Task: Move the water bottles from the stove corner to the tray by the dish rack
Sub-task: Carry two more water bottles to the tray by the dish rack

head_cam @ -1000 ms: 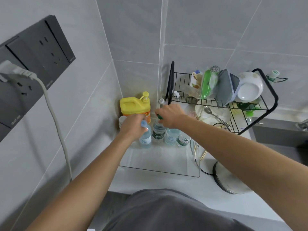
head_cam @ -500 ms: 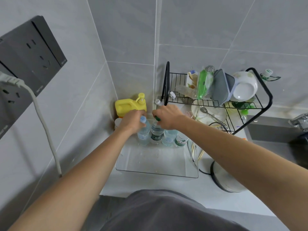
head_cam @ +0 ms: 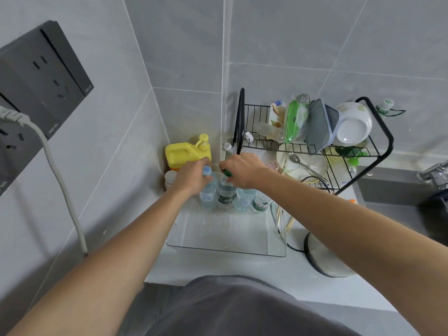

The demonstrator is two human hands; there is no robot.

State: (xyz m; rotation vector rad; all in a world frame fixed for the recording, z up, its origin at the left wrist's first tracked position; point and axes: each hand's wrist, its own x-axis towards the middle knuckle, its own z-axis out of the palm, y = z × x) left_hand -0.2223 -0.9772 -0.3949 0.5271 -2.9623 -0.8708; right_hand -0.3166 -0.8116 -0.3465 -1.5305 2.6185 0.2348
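- Left hand (head_cam: 191, 179) curled round the neck of a clear plastic water bottle with a pale blue cap (head_cam: 208, 191), gripped high, probably so the bottle hangs straight and sets down upright.
- Right hand (head_cam: 241, 169) wrapped round the top of a clear water bottle with a dark green cap and dark label (head_cam: 226, 194), held the same way, just beside the first.
- Both bottles standing at the far end of the clear rectangular plastic tray (head_cam: 225, 248), in a row with two more clear bottles (head_cam: 252, 201), likely packed to the back wall to leave the near part free.
- Tray sitting just left of the black wire dish rack (head_cam: 315, 151), so reachable without crossing it.
- Yellow plastic jug with a pump top (head_cam: 186, 151) tucked in the wall corner behind, close to the left knuckles: worth minding on letting go.
- Whether the bottle bases touch the tray floor: cannot tell.
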